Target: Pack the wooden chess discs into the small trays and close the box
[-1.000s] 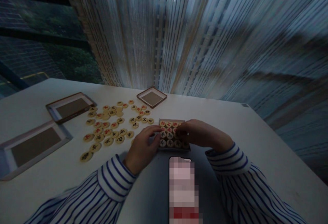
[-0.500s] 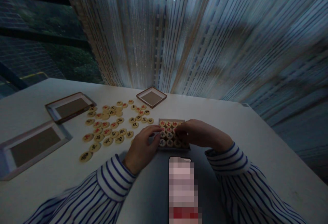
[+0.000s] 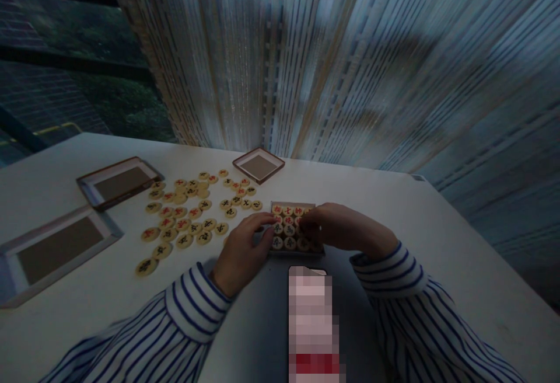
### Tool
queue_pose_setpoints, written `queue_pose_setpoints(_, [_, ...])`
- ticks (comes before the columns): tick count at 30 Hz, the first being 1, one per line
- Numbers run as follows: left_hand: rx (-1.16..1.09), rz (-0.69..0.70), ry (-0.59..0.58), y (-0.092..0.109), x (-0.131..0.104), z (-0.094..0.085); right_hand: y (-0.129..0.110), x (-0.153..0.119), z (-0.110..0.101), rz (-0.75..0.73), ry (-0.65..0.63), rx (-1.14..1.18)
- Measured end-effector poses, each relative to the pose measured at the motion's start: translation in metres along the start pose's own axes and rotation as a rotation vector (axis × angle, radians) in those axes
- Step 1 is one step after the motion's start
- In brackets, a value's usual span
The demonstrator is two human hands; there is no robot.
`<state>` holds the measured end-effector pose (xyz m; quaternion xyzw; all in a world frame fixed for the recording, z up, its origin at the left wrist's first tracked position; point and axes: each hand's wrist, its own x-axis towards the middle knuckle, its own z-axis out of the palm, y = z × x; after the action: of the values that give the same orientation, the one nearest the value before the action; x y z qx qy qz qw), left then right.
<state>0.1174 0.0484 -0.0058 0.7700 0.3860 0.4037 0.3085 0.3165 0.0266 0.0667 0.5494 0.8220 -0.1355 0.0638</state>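
Rows of round wooden pieces with red and black characters fill a small box (image 3: 294,252) in front of me. At its left edge is my left hand (image 3: 245,249), its thumb and fingers apart around the corner, with nothing seen between them. My right hand (image 3: 345,228) reaches over the box's right side, its fingers bent down onto the pieces there. Its fingertips are dark and partly hidden, so what they hold cannot be made out. Many loose pieces (image 3: 184,240) with red or black characters lie spread to the left of the box.
Two shallow open trays, one farther (image 3: 118,183) and one nearer (image 3: 56,254), lie at the left. Another small tray (image 3: 259,165) is at the back. A phone (image 3: 310,319) with a blurred screen lies below the box. A strand curtain (image 3: 280,62) hangs behind the white table (image 3: 371,190).
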Motion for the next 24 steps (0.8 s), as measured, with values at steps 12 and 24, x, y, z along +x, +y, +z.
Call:
queue_pose_setpoints(12, [0.018,0.009,0.002,-0.0002,-0.0003,0.0000,0.0003,0.0013,0.0005,-0.041,0.093,-0.055])
queue_pose_setpoints(24, [0.006,0.001,0.003,0.0005,0.0003,0.0002,-0.0078,0.0069,0.0077,-0.124,0.190,-0.061])
